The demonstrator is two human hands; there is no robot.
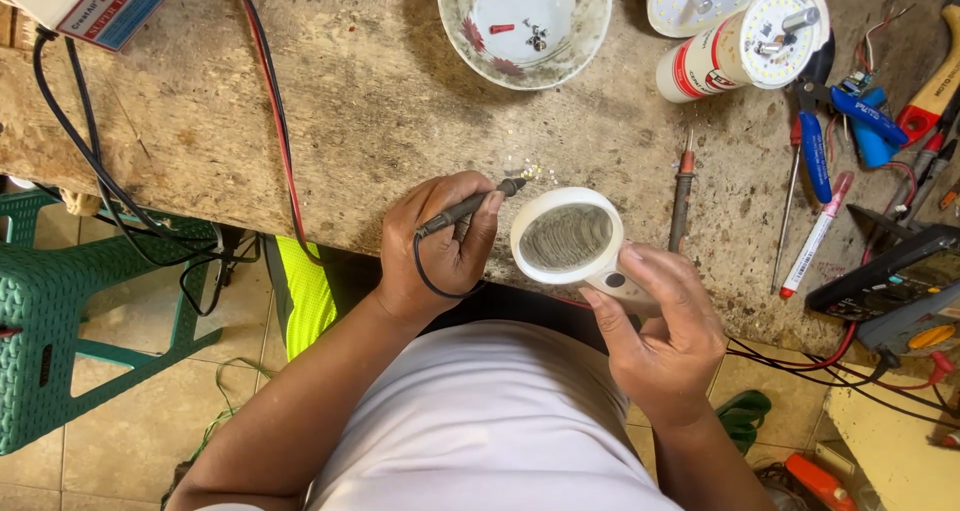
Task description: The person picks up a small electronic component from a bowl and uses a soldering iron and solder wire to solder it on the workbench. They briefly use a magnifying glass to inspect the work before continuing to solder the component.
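My left hand [440,246] grips a thin dark soldering iron [470,207] like a pen, its tip pointing right toward small shiny bits [535,171] on the worn workbench [380,101]. A black cord loops down from the iron under my palm. My right hand [660,326] holds a white bulb housing [567,239] by its body, the open round mouth facing up and showing a grey finned inside. The iron's tip is just left of the housing's rim, not touching it.
A flowered bowl [525,21] with small parts sits at the back. A white bulb with an exposed LED board [745,41], screwdrivers [683,186], blue pliers [815,151], a marker [815,236] and a meter [890,281] lie right. A display box [95,1] and cables are at left, with a green stool [60,311] below.
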